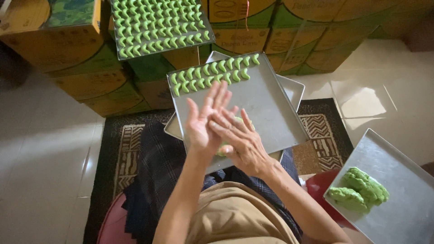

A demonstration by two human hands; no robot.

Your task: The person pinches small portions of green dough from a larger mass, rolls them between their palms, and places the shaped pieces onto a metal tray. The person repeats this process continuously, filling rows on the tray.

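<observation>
Sitting on a patterned rug [323, 131] on the pale tiled floor [40, 149], we have open room to both sides, while stacked yellow-and-green cardboard boxes [81, 68] close off the space ahead.

On our lap rests a grey metal tray [271, 108], tilted, its near edge hidden under our hands and its far edge almost reaching the boxes; a second tray [291, 88] shows beneath it. Two short rows of green crescent-shaped dough pieces [212, 74] lie along its far edge, and the rest of its surface is bare. On top of the boxes sits a full tray [205, 40] packed with rows of the same green crescents [158, 25]. At our right, another metal tray [402, 199] carries two lumps of green dough [359, 187] near its left edge, over something red [321, 190].

Our left hand [203, 124] and right hand [242, 140] are held flat, palm to palm, fingers stretched out rather than curled. Between them a small piece of green dough [222, 148] is pressed; only slivers of it show at the palms' edges, above the near half of the lap tray.
</observation>
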